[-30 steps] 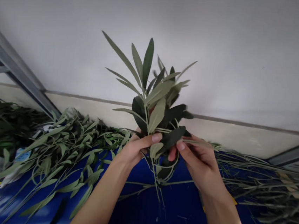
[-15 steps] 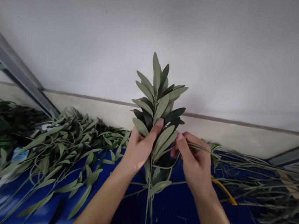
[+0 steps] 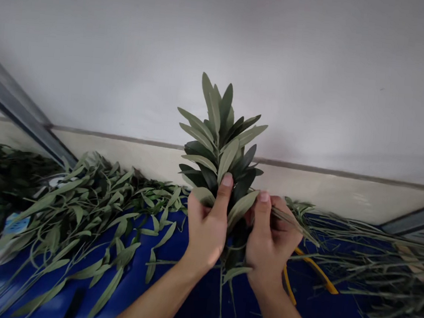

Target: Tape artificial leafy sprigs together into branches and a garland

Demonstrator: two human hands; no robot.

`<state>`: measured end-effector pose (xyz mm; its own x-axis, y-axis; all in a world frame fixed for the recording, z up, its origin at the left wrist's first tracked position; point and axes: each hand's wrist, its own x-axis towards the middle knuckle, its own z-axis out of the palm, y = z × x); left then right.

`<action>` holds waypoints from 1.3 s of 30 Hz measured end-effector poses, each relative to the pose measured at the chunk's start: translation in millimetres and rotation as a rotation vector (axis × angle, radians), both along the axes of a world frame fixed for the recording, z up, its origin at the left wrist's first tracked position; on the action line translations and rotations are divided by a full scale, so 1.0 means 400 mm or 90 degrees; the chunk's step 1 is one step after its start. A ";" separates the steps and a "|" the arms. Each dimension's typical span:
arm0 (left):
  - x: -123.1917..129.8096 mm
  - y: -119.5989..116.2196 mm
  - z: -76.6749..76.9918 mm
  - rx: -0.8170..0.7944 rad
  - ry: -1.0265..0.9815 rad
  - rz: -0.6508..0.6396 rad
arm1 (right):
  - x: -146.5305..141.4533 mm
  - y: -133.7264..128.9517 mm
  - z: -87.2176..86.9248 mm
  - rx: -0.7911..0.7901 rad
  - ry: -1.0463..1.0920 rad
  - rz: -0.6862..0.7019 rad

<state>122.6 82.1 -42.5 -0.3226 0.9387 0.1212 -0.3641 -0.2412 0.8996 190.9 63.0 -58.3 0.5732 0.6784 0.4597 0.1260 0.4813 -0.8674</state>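
1. Your left hand (image 3: 207,231) pinches the upright bunch of long, narrow grey-green and dark green leaves (image 3: 228,156), thumb laid over its front and fingers behind it.
2. Your right hand (image 3: 272,240) is just beside it, thumb and fingers pressed together on thin grey-green stems (image 3: 289,218) that stick out toward the right. Whether these join the bunch is hidden by your fingers.
3. The bunch is held up above the glossy blue table (image 3: 207,308), roughly midway between its left and right sides, tips pointing at the pale wall (image 3: 335,81) and a few thin stems trailing down between your wrists.
4. On the table's left side you have a loose heap of grey-green leafy sprigs (image 3: 91,202), with a darker green leafy pile (image 3: 0,173) beyond it at the far left corner.
5. A white and light blue object (image 3: 17,224), blurred, lies near the heap's left end.
6. Over the table's right side spread many thin, mostly bare green stems (image 3: 369,274).
7. A pair of curved yellow handles (image 3: 321,275) shows just right of your right wrist, partly behind it.
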 end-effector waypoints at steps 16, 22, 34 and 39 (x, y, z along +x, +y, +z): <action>-0.105 0.075 0.034 -0.089 -0.049 -0.073 | 0.056 0.006 0.030 -0.005 -0.292 0.269; -0.079 0.068 0.044 0.048 -0.122 -0.102 | 0.000 -0.009 0.028 0.087 -0.354 0.176; -0.246 0.151 0.069 0.043 -0.229 0.096 | 0.071 -0.015 0.021 -0.002 -0.022 0.119; -0.253 0.152 0.072 0.017 -0.241 0.098 | 0.125 0.028 0.032 0.047 0.170 0.157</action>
<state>21.2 142.8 -13.6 -0.4850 0.8745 -0.0095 -0.6261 -0.3395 0.7020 240.8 74.2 -45.4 0.5034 0.7812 0.3692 -0.2269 0.5319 -0.8159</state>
